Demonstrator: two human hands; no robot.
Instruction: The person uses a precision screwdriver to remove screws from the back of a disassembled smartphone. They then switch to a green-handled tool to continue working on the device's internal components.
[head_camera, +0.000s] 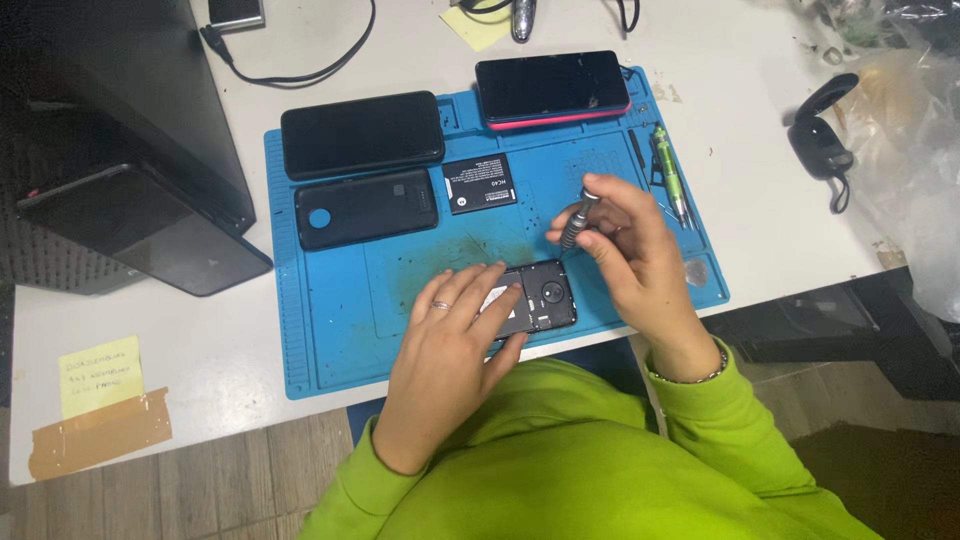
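An opened black phone (540, 296) with its back removed lies at the near edge of the blue repair mat (330, 320). My left hand (455, 335) rests flat on its left part and holds it down. Held in my right hand (625, 250) is a small grey screwdriver (576, 222), tilted, with its tip just above the phone's upper right corner. A black back cover (366, 208) and a flat black battery (479, 184) lie further back on the mat.
A black phone (362, 134) and a phone with a pink edge (553, 88) lie at the mat's far side. A green-handled tool (670, 175) is at its right edge. A dark box (120, 150) stands left, black earbuds case (822, 140) right, yellow note (100, 375) near left.
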